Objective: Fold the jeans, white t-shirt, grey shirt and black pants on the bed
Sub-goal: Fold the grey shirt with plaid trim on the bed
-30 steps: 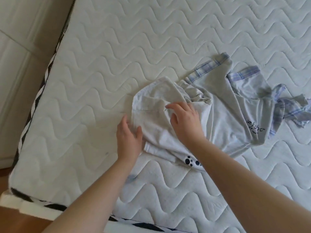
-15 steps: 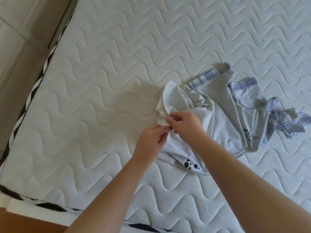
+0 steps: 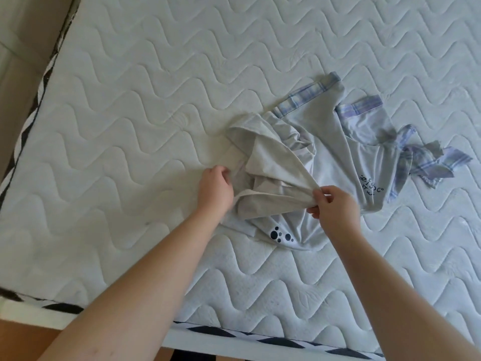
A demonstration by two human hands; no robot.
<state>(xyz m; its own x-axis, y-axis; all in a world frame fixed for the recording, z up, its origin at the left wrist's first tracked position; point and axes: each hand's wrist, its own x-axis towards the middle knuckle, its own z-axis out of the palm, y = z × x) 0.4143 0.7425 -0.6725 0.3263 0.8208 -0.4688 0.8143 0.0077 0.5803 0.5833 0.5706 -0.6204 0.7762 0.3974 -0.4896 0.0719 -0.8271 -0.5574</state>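
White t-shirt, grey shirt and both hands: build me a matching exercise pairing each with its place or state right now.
Things:
1. white t-shirt
2. grey shirt
3. left hand
4. right hand

States:
A. pinches the t-shirt's edge beside the grey shirt
B. lies crumpled, checked trim showing
C. grips the t-shirt's edge nearest the bare mattress
D. bunched, stretched between both hands

Pairs: 1-D, 2-B, 3-C, 4-A
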